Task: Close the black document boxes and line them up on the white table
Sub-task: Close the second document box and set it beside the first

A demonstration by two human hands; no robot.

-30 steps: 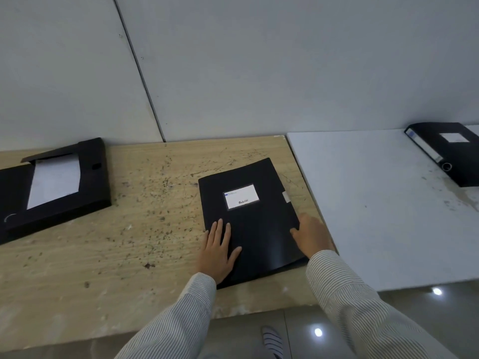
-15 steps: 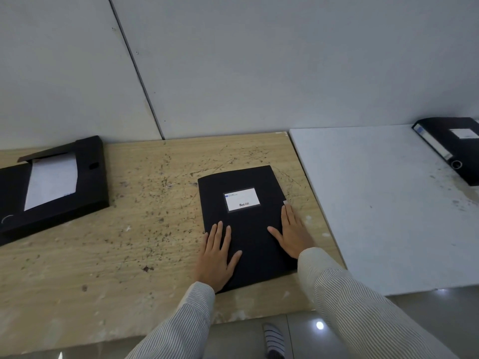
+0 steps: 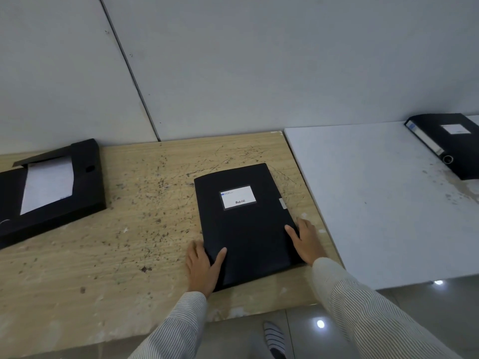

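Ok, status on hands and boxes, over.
Left hand and right hand gripping closed black document box on beige wooden table. One box on white table. Open box far left pending.

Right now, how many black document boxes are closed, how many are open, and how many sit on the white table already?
Closed black document boxes: 2, the one under both hands on the wooden table and the one on the white table
Open black document boxes: 1, at the left with white paper showing
On the white table: 1
Total boxes: 3
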